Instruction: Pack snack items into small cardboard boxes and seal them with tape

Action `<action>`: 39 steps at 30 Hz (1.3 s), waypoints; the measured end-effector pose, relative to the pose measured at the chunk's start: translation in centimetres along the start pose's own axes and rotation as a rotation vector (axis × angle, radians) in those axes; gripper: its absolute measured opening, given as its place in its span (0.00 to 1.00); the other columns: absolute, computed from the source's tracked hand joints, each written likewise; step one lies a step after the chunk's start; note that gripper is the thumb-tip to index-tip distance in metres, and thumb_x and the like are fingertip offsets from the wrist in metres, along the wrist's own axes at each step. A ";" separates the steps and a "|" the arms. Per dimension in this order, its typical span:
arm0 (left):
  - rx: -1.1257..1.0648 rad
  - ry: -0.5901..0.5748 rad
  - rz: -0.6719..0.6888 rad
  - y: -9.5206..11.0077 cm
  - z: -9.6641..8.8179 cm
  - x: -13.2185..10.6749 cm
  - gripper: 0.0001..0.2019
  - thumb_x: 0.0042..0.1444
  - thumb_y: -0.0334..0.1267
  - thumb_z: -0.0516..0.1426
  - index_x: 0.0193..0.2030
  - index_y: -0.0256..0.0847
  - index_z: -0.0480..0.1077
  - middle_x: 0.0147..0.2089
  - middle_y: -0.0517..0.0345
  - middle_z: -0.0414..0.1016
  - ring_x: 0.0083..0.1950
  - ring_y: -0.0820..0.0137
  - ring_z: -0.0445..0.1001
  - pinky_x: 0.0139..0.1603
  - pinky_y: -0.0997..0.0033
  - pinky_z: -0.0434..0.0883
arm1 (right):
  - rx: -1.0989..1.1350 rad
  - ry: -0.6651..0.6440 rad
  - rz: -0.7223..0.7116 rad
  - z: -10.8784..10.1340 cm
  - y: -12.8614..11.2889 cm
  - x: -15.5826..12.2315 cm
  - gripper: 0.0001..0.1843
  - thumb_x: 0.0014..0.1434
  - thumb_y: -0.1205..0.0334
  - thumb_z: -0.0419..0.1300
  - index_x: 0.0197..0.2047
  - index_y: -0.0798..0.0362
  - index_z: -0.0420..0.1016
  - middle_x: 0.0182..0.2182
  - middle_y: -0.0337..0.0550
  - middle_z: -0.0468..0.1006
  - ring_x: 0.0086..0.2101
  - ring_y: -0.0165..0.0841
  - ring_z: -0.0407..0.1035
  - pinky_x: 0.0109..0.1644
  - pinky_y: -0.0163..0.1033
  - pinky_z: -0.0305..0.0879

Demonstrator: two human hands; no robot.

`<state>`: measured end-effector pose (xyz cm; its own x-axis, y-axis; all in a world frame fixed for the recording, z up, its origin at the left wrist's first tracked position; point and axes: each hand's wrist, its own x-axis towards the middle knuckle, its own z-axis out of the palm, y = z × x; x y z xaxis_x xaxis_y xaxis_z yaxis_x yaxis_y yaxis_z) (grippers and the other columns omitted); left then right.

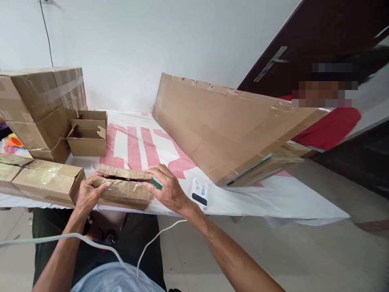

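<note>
A small brown cardboard box [126, 188] sits at the near edge of the table, its top flaps almost together with a dark slit between them. My left hand [88, 194] grips its left end, thumb pressed on the front flap. My right hand [168, 188] holds the right end, fingers curled over the top flap. A green edge shows just under my right fingers.
A white and pink sheet [136, 142] covers the table. Taped boxes [42, 109] are stacked at left, an open small box [88, 140] behind, another taped box [45, 182] beside my left hand. A large flattened carton [225, 125] leans at right. A white labelled device [199, 192] lies near my right wrist. A person in red [328, 125] is behind the carton.
</note>
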<state>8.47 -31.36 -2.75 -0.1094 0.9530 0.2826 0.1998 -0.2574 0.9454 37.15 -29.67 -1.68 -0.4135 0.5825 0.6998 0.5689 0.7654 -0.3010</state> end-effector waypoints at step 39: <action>0.007 0.046 -0.080 0.0 0.5 0.6 0.16 0.43 0.51 0.73 0.30 0.40 0.85 0.45 0.46 0.86 0.49 0.52 0.82 0.49 0.61 0.77 | -0.413 0.161 -0.142 1.8 -0.2 -2.2 0.13 0.72 0.73 0.57 0.37 0.51 0.77 0.34 0.45 0.82 0.34 0.37 0.73 0.40 0.44 0.64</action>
<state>8.87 -30.72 -2.65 -0.1696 0.9620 0.2138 0.1951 -0.1799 0.9642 36.70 -30.63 -4.32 -0.4103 0.4051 0.8171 0.7640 0.6419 0.0654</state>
